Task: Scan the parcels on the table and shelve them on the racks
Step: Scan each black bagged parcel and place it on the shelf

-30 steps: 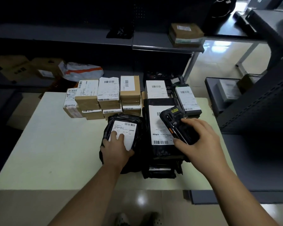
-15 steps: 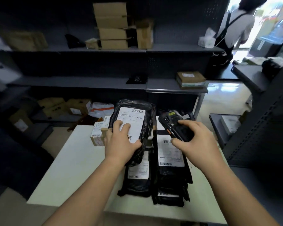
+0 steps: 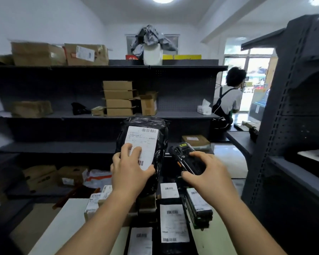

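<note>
My left hand (image 3: pixel 131 170) is clamped on a black parcel (image 3: pixel 145 142), lifted upright above the worktop (image 3: pixel 63 223) with its label facing me. My right hand (image 3: pixel 206 173) grips the scanner (image 3: pixel 186 159) just beside it. More parcels (image 3: pixel 173 221) lie below; racks (image 3: pixel 63 115) stand behind.

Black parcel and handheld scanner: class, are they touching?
Apart. The head view shows dark shelf between the black parcel and the handheld scanner.
</note>
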A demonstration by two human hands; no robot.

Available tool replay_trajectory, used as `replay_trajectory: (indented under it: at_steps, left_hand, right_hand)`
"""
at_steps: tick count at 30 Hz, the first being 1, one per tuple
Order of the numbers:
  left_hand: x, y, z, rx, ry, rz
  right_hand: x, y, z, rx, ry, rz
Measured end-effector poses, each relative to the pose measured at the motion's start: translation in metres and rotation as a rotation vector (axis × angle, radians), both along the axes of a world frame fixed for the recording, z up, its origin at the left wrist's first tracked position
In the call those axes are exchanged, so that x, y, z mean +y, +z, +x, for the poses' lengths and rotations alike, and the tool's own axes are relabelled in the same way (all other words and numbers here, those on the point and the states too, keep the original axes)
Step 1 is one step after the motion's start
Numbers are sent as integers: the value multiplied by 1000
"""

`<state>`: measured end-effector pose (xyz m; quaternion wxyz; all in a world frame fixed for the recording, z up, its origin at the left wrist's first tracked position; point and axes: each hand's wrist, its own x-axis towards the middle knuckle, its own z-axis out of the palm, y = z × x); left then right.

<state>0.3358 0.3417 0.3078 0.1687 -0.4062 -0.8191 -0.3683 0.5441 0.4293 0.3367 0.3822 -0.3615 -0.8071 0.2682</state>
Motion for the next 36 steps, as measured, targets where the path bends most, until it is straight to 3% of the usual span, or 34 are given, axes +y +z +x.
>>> replay_trajectory:
  at_steps: [16, 36]
  left_hand:
    - [47, -23, 5, 100, 15, -31]
    - [77, -9, -57, 195, 154, -39]
  right_hand:
    - [12, 3, 20, -73, -42, -79]
    - [42, 24, -23, -140, 117, -200]
